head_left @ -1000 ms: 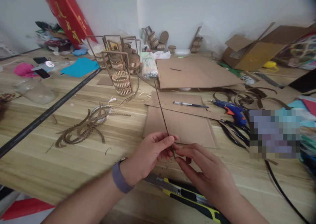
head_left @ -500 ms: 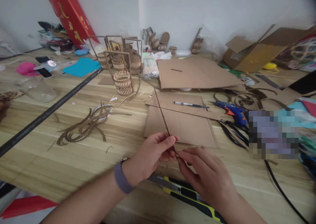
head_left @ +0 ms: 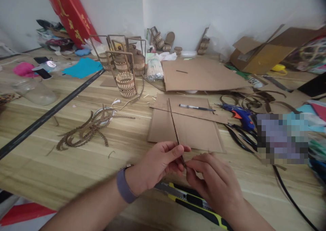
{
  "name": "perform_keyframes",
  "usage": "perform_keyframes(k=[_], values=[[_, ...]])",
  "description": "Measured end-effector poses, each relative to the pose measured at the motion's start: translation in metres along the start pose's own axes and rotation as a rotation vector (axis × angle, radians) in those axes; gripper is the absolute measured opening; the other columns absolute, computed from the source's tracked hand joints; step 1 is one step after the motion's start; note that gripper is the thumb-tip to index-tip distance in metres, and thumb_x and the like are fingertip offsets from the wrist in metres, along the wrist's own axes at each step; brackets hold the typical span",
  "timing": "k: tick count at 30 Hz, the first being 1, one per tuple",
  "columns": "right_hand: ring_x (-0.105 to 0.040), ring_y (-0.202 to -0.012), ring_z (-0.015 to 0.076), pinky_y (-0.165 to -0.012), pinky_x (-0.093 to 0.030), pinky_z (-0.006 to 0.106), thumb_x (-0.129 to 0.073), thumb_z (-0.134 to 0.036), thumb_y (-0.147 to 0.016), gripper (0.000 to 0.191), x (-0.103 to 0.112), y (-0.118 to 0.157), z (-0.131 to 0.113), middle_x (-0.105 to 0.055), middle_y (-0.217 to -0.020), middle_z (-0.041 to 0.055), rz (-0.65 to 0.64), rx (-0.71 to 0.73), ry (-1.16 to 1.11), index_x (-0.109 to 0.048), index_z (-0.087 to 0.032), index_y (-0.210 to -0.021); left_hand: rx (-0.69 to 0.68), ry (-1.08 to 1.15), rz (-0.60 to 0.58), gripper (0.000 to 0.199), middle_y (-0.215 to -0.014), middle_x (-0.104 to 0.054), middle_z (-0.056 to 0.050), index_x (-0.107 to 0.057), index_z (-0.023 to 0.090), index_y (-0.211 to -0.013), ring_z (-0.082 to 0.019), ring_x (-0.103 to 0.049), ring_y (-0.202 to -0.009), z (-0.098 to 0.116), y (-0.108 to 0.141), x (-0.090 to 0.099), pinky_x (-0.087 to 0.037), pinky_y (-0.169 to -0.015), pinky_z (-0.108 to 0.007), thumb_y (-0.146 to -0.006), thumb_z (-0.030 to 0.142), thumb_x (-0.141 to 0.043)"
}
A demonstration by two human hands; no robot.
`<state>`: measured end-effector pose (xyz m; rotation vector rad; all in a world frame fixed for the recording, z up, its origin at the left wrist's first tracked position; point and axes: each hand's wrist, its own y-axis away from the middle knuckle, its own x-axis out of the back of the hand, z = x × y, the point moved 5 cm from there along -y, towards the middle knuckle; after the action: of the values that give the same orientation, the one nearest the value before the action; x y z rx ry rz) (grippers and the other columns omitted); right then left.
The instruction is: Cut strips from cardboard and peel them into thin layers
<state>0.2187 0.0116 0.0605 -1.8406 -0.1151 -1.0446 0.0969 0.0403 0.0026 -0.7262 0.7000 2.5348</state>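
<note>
A narrow corrugated cardboard strip (head_left: 174, 124) points away from me, seen edge-on above the cardboard sheets. My left hand (head_left: 163, 165) pinches it between thumb and fingers near its lower part. At its near end, my right hand (head_left: 212, 180) grips the strip with thumb and forefinger, close beside the left fingers. Under the right hand lies a yellow and black utility knife (head_left: 178, 192) on the wooden table, partly covered by that hand. Just past the hands rest pieces of flat cardboard (head_left: 201, 132) with a pen (head_left: 196, 107) on top.
Curled cardboard strips (head_left: 81, 131) lie left. Small slatted baskets (head_left: 126, 85) with tall handles stand behind, near a bag of sticks (head_left: 154, 68). A blue glue gun (head_left: 239, 114) and black-handled scissors (head_left: 241, 137) are right. A glass jar (head_left: 35, 92) lies far left.
Both hands have shifted slightly right and toward me, drawing the strip with them. Its far end now sits lower, over the cardboard sheets, and the left fingers have spread a little.
</note>
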Motion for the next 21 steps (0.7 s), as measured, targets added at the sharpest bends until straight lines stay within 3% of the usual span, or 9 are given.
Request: perform_keyframes(k=[4,6,8,12,17,21], values=[[-0.061,-0.064,0.0133,-0.063,-0.044,0.028,-0.056,-0.011,-0.091,0.012,0.005,0.000,0.008,-0.068,-0.073,-0.0004,0.029,-0.034,0.084,-0.055,-0.022,-0.095,-0.119,-0.433,0.037,0.060,-0.061,-0.055,0.001,-0.061,0.016,-0.079,-0.012,-0.054,-0.053,0.008,0.010,-0.003,-0.041,-0.051,-0.024,-0.084,0.075,-0.052],[-0.060,-0.063,0.0138,-0.065,-0.043,0.029,-0.056,-0.010,-0.090,0.014,0.008,0.000,0.010,-0.066,-0.071,-0.0013,0.042,-0.044,0.119,-0.054,-0.022,-0.096,-0.286,-0.756,0.102,0.053,-0.063,-0.054,0.000,-0.058,0.017,-0.073,-0.012,-0.053,-0.059,0.020,0.019,-0.007,-0.039,-0.054,-0.024,-0.095,0.063,-0.046],[-0.059,-0.063,0.0142,-0.065,-0.042,0.031,-0.056,-0.013,-0.091,0.011,0.008,0.001,0.011,-0.066,-0.071,-0.0010,0.030,-0.042,0.121,-0.054,-0.023,-0.095,-0.444,-0.949,0.108,0.039,-0.073,-0.057,-0.001,-0.060,0.017,-0.077,-0.013,-0.054,-0.070,0.029,0.027,-0.013,-0.040,-0.061,-0.023,-0.096,0.050,-0.053],[-0.060,-0.067,0.0154,-0.071,-0.044,0.033,-0.053,-0.019,-0.096,0.004,0.004,0.004,0.007,-0.067,-0.077,0.0008,-0.008,-0.034,0.061,-0.055,-0.022,-0.098,-0.634,-1.081,0.095,0.023,-0.081,-0.058,-0.001,-0.059,0.017,-0.081,-0.013,-0.055,-0.076,0.033,0.034,-0.020,-0.042,-0.067,-0.023,-0.096,0.035,-0.057],[-0.062,-0.078,0.0175,-0.073,-0.050,0.033,-0.055,-0.011,-0.091,0.014,0.005,0.003,0.005,-0.068,-0.087,0.0040,0.037,-0.047,-0.023,-0.057,-0.022,-0.099,-0.851,-1.265,0.097,0.014,-0.085,-0.062,-0.004,-0.058,0.016,-0.084,-0.015,-0.059,-0.082,0.031,0.039,-0.027,-0.046,-0.074,-0.025,-0.095,0.017,-0.049],[-0.061,-0.082,0.0171,-0.077,-0.050,0.032,-0.056,-0.005,-0.088,0.016,0.004,0.001,0.002,-0.067,-0.089,0.0059,0.035,-0.011,-0.085,-0.056,-0.019,-0.097,-0.915,-1.292,0.134,0.012,-0.087,-0.064,-0.004,-0.057,0.016,-0.082,-0.015,-0.060,-0.083,0.031,0.041,-0.028,-0.049,-0.075,-0.024,-0.090,0.011,-0.050]])
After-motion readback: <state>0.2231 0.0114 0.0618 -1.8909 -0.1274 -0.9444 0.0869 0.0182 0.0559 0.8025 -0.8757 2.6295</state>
